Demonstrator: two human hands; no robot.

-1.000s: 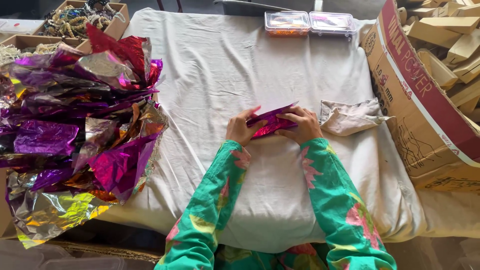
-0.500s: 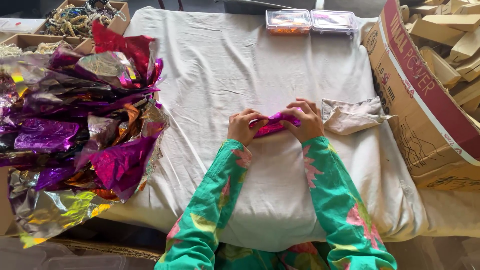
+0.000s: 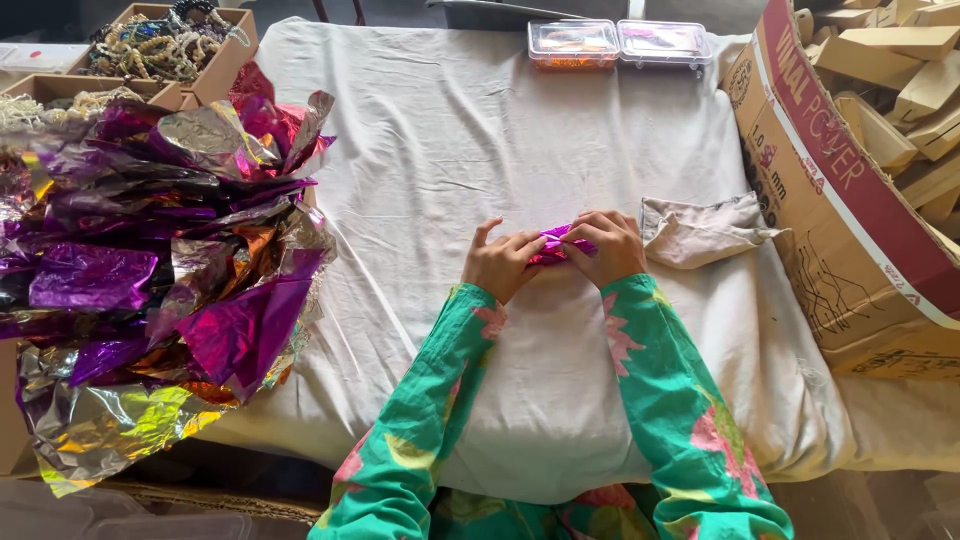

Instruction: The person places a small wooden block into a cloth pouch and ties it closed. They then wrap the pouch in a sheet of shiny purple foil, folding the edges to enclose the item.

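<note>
Both hands pinch a small pink foil piece (image 3: 556, 246) on the white sheet (image 3: 440, 150), left hand (image 3: 502, 264) and right hand (image 3: 606, 248) gripping opposite ends, its length running left-right between them

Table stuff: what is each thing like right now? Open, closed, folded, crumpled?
Pink foil piece: folded small, pinched between both hands.
Left hand: closed on the foil.
Right hand: closed on the foil.
Foil pile: loose, crumpled.
Two clear boxes: lids shut.
Beige cloth: crumpled.
Big cardboard box: open, full.
</note>
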